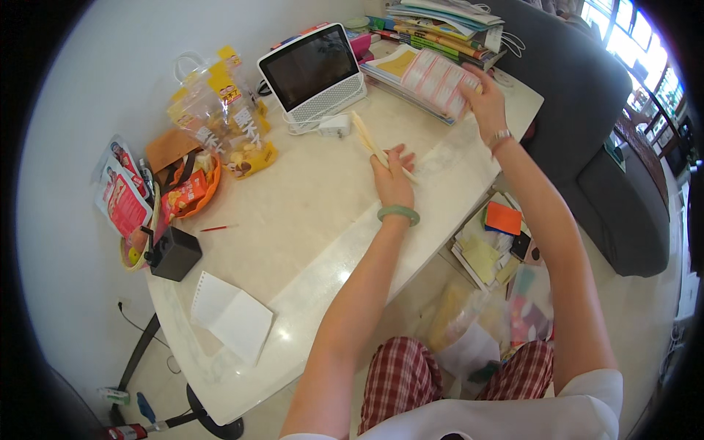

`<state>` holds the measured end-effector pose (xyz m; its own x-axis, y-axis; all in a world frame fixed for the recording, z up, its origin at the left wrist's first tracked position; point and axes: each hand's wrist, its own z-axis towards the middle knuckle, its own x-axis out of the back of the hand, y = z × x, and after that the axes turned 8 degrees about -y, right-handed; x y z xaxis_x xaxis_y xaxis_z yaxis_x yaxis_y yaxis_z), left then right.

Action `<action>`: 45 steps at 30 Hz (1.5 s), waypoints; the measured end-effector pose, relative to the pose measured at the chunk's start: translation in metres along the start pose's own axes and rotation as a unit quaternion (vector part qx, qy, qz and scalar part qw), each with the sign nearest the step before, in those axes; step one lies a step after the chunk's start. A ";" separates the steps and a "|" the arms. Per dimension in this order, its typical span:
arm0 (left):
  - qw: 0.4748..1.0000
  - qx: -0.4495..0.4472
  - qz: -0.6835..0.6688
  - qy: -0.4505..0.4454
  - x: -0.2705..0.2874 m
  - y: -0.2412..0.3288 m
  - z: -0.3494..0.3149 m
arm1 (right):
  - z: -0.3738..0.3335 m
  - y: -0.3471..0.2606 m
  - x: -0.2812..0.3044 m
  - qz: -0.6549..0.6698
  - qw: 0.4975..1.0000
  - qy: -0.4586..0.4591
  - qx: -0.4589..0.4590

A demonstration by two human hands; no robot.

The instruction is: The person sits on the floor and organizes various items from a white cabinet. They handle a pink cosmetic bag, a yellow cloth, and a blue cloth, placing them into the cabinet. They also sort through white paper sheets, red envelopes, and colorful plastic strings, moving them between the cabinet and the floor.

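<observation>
A slim, pale-yellow strip-like thing (364,136) is in the left hand (394,174), held slantwise above the table (308,198) near its middle, its far end pointing up toward a white-framed screen device (312,70). The left hand is closed around its lower part, with a green bangle (398,214) on the wrist. The right hand (484,103) is at the right edge of a pink-and-white printed sheet (433,77), which lies over a low pile of booklets (394,61); its fingers are at the paper, but I cannot tell whether they pinch it (the sheet is somewhat blurred). Just behind that pile stands a taller stack of books and papers (447,33). A white power adapter (335,125) sits in front of the screen device, close to the yellow strip's tip. To the left, clear-and-yellow snack bags (249,158) lean near the wall, beside an orange basket (215,192) filled with packets. Nearer the left end are a black box (174,254), a thin red stick (218,228) and an opened white notebook (233,317). Beyond the table's right side is a dark grey sofa (543,73); on the floor below, an orange square (503,218) lies among papers, near a plastic bag (469,323).
</observation>
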<state>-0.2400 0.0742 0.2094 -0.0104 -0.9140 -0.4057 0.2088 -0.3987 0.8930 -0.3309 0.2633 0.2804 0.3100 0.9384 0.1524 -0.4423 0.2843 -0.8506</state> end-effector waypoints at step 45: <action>0.998 0.048 0.027 -0.029 -0.005 0.009 0.000 | 0.071 0.051 -0.023 -0.492 0.860 -0.123 0.059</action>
<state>-0.2383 0.0755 0.2196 -0.0585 -0.9362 -0.3467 0.1156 -0.3513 0.9291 -0.4199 0.2705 0.2694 0.4029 0.2421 0.8826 -0.1550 0.9685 -0.1949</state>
